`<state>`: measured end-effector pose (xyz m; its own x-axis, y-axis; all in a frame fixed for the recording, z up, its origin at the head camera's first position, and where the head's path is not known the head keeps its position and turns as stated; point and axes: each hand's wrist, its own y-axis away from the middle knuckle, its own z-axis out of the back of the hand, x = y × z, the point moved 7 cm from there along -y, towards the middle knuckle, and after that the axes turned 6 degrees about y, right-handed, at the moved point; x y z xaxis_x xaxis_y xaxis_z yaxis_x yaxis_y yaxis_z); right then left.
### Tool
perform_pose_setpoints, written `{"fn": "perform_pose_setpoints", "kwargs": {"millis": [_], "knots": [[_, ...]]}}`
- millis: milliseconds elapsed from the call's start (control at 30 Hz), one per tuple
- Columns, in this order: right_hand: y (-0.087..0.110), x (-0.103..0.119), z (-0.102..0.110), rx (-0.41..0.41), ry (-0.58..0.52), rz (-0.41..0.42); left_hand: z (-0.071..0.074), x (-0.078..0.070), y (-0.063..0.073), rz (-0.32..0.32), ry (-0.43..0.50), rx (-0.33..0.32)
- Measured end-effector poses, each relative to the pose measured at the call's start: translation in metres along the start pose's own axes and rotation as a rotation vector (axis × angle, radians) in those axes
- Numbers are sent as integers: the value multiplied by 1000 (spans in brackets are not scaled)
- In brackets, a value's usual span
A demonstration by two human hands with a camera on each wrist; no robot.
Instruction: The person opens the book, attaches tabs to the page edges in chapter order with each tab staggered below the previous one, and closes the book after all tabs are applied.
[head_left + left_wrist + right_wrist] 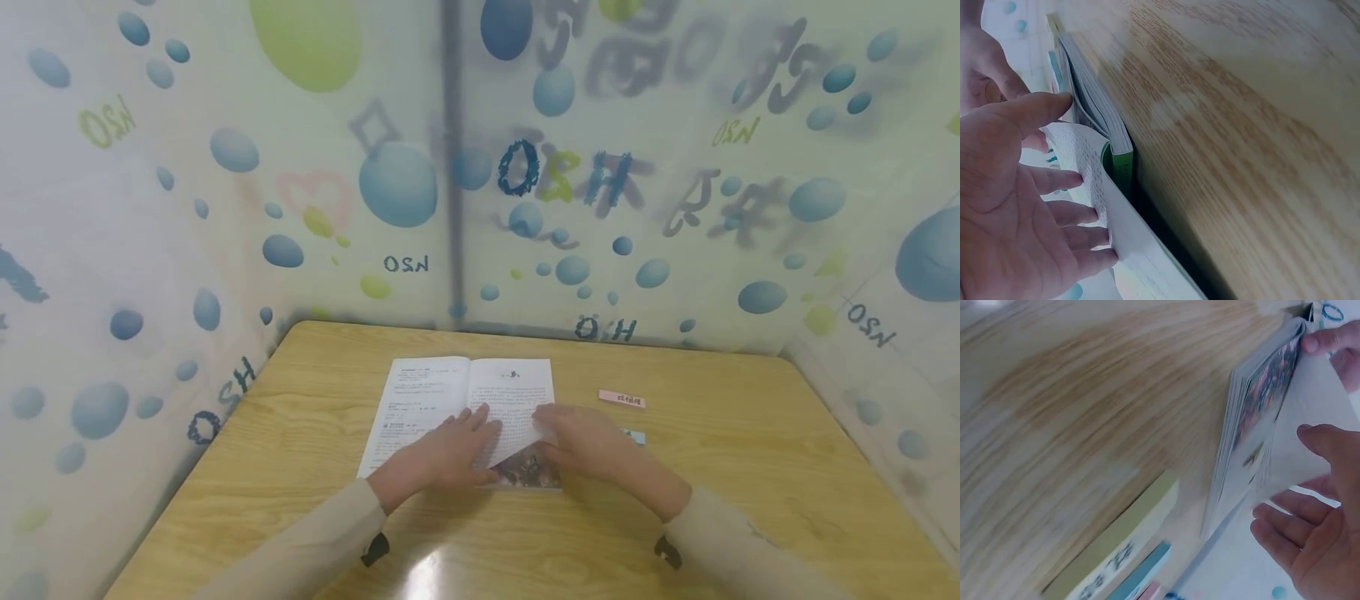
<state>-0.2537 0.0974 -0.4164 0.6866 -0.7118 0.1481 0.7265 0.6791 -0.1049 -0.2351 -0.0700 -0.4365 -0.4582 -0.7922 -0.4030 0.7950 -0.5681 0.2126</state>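
An open book (427,387) lies on the wooden table, with printed text on both facing pages. My right hand (592,437) pinches the outer edge of the right-hand page (1304,406), thumb on one face and fingers behind it. That page's lower corner is raised, and a colour picture (528,468) shows on the page beneath. Over the lower middle of the book, my left hand (450,450) rests its extended fingers on the paper near the spine. The left wrist view shows its fingertips (1088,215) against the pages and the book's green spine (1122,169).
Right of the book lie a pink label strip (622,399) and a blue strip (633,436), partly behind my right hand. A yellow-edged strip (1129,537) shows in the right wrist view. Patterned curtain walls (405,192) surround the wooden table (720,417).
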Motion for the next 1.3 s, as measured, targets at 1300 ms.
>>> {"fn": "perform_pose_setpoints", "kwargs": {"millis": [1300], "knots": [[30,-5,-27,62,-30,54,60,84,55,10,99,-372]]}}
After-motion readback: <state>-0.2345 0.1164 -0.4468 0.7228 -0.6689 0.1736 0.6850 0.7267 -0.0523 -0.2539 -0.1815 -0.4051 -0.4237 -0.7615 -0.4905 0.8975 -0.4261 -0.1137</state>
